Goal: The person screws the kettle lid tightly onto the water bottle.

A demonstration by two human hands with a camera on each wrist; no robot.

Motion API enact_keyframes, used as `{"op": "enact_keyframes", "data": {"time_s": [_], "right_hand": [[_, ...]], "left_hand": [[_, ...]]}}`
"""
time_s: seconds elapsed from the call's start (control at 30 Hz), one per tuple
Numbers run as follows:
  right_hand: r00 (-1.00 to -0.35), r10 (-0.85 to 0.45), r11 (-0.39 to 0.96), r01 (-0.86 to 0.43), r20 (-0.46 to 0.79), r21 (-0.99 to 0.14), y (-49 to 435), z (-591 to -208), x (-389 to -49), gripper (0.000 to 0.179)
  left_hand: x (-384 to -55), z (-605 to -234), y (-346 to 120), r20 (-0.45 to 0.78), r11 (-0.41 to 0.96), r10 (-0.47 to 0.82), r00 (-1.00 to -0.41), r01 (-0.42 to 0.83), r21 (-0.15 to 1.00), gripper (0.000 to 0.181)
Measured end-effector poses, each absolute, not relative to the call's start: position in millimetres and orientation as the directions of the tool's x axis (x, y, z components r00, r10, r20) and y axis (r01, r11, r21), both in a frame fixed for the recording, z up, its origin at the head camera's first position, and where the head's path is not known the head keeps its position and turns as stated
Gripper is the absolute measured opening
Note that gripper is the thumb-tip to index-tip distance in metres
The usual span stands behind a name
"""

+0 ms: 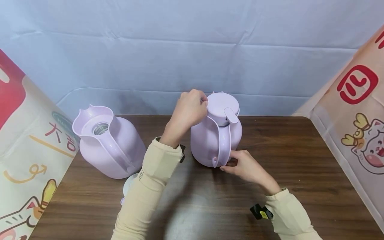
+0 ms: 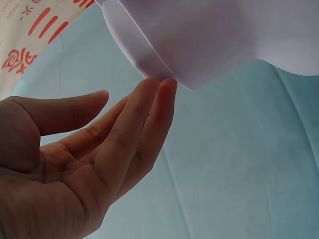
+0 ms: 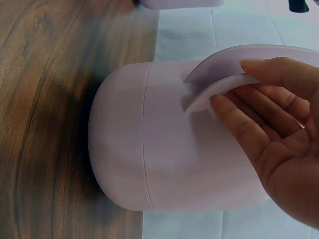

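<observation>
The left panel (image 1: 18,146) bears red characters (image 1: 53,130), the first apparently 大, the next unclear. Beside them a green oval (image 1: 64,125) holds paler lettering too faint to read, and below runs a curled orange arrow (image 1: 25,172). On the right panel (image 1: 333,116) stands a red seal-like sign (image 1: 357,85), its strokes illegible. The left sleeve (image 1: 159,163) carries tiny dark print (image 1: 141,175), unreadable.

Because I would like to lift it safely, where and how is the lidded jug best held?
I would grip the handle at mid-height, coming from the near side: the jug stands upright and its handle bows out that way. The right hand pinches it lower down.
</observation>
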State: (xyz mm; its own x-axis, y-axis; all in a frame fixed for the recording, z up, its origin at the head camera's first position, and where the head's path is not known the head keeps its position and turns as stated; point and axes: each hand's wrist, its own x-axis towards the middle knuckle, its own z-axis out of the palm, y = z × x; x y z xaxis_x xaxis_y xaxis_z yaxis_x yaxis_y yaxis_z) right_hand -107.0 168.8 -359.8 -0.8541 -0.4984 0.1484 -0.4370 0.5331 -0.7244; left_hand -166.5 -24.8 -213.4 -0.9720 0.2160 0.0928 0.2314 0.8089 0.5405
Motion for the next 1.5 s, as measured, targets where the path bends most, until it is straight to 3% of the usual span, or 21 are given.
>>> {"op": "enact_keyframes", "data": {"time_s": [0.33, 0.57, 1.5], "right_hand": [[-0.853, -0.497, 0.529, -0.443, 0.159, -0.724, 169, -361, -107, 0.016], [-0.856, -0.493, 0.544, -0.443, 0.156, -0.713, 169, -361, -107, 0.016], [-0.854, -0.498, 0.532, -0.437, 0.148, -0.725, 168, -360, -107, 0.018]], "left_hand": [[-167, -215, -23, 0.117, 0.803, 0.211, -0.970, 0.240, 0.545, 0.024], [-169, -215, -22, 0.144, 0.808, 0.226, -0.963, 0.268, 0.524, 0.035], [-184, -217, -17, 0.105, 0.808, 0.237, -0.966, 0.256, 0.531, 0.032]]}}
